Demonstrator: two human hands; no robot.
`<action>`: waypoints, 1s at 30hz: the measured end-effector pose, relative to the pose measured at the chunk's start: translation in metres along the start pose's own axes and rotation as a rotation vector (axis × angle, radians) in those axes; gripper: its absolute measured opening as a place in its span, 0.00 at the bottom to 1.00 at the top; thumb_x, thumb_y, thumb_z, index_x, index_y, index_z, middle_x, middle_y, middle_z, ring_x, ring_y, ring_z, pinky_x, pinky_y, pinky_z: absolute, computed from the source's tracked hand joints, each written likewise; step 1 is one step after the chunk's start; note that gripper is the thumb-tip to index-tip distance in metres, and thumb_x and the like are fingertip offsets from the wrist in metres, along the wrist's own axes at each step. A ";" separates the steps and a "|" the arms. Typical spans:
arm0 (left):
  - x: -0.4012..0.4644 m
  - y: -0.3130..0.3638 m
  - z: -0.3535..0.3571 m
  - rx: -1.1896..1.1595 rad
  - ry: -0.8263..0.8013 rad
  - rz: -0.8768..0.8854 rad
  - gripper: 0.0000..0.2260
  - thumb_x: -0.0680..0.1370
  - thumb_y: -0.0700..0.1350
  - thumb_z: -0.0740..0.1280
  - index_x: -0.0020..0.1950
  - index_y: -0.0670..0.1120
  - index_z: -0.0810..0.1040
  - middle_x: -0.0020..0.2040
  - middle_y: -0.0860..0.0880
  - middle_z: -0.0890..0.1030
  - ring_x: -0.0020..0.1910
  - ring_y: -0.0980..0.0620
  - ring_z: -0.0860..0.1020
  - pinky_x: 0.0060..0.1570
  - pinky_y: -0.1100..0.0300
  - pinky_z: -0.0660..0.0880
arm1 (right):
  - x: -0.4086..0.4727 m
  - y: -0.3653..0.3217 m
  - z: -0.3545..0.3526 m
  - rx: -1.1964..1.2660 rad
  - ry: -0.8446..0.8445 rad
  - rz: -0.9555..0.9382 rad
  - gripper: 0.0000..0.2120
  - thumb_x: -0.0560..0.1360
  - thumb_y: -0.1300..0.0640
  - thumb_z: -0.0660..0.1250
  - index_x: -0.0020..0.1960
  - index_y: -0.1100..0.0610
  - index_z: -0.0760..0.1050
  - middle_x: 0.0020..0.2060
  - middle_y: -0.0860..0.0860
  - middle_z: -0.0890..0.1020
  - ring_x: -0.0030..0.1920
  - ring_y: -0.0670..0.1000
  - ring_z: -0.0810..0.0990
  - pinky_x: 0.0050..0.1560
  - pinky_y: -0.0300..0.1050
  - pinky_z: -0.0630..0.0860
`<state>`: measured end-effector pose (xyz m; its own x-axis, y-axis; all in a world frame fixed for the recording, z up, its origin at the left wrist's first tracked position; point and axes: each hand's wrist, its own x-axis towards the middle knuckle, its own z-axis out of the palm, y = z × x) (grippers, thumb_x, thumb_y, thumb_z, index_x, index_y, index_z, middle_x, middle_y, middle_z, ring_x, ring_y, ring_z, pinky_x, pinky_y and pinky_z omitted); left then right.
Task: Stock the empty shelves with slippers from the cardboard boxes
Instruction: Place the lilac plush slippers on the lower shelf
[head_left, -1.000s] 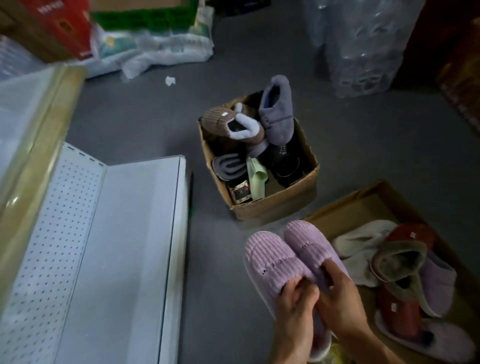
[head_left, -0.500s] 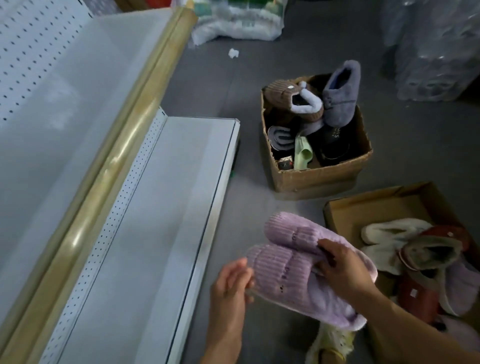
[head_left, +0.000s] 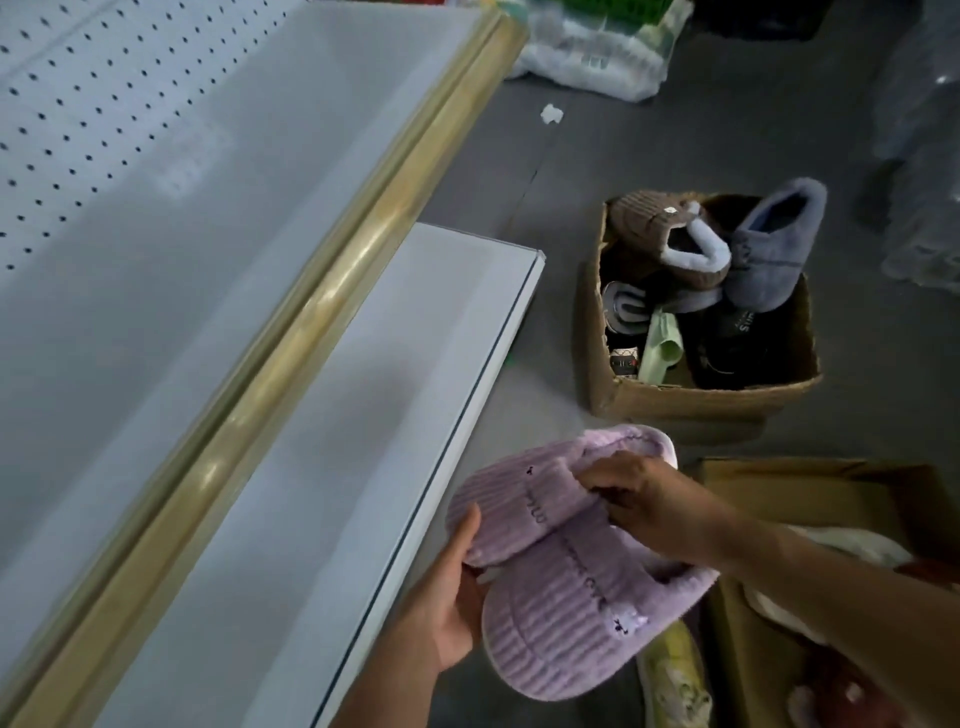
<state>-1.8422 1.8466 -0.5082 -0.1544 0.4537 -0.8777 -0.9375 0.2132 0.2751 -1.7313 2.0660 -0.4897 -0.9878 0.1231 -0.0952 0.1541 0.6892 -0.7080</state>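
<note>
I hold a pair of lilac ribbed slippers (head_left: 561, 587) just right of the bare white lower shelf (head_left: 322, 467). My right hand (head_left: 644, 504) pinches the slippers' openings from above. My left hand (head_left: 447, 608) cups the toe ends from the left, thumb on top. A cardboard box (head_left: 696, 395) on the floor beyond holds brown, blue-grey, dark and green slippers. A second cardboard box (head_left: 769, 467) lies at the lower right, mostly hidden under my right arm, with white and red slippers inside.
A white upper shelf with pegboard back (head_left: 130, 171) and a gold front rail (head_left: 311, 312) fills the left. Plastic-wrapped packs (head_left: 597, 52) lie on the grey floor at the top. Clear wrapped bundles (head_left: 919, 156) stand at the right. A yellowish shoe (head_left: 675, 675) is below the slippers.
The slippers have moved left toward the lower shelf's edge. My left hand, which was open beside them, now cups their toes. The view has swung further toward the shelves.
</note>
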 end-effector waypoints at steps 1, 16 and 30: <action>0.003 0.000 -0.003 -0.044 -0.023 -0.021 0.35 0.68 0.62 0.75 0.68 0.44 0.74 0.61 0.37 0.80 0.59 0.37 0.80 0.62 0.40 0.74 | 0.010 0.003 -0.004 0.017 -0.010 -0.026 0.14 0.67 0.69 0.65 0.49 0.57 0.81 0.44 0.42 0.81 0.47 0.35 0.75 0.46 0.28 0.69; 0.058 -0.001 0.082 -0.510 0.091 0.241 0.32 0.53 0.51 0.84 0.53 0.39 0.85 0.52 0.35 0.84 0.45 0.37 0.84 0.42 0.41 0.82 | 0.098 0.046 -0.064 -0.264 0.109 0.004 0.13 0.69 0.57 0.70 0.51 0.45 0.77 0.49 0.44 0.79 0.51 0.49 0.76 0.52 0.50 0.72; 0.116 0.078 0.126 -0.604 0.079 0.345 0.26 0.71 0.51 0.73 0.67 0.43 0.76 0.61 0.37 0.80 0.60 0.36 0.79 0.55 0.40 0.76 | 0.180 0.085 -0.077 -0.001 -0.241 0.309 0.12 0.79 0.50 0.58 0.39 0.53 0.69 0.30 0.46 0.73 0.34 0.48 0.73 0.46 0.43 0.63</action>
<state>-1.8936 2.0249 -0.5389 -0.4749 0.3398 -0.8118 -0.8366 -0.4606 0.2966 -1.8941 2.2016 -0.5129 -0.8716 0.1540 -0.4655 0.4452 0.6463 -0.6198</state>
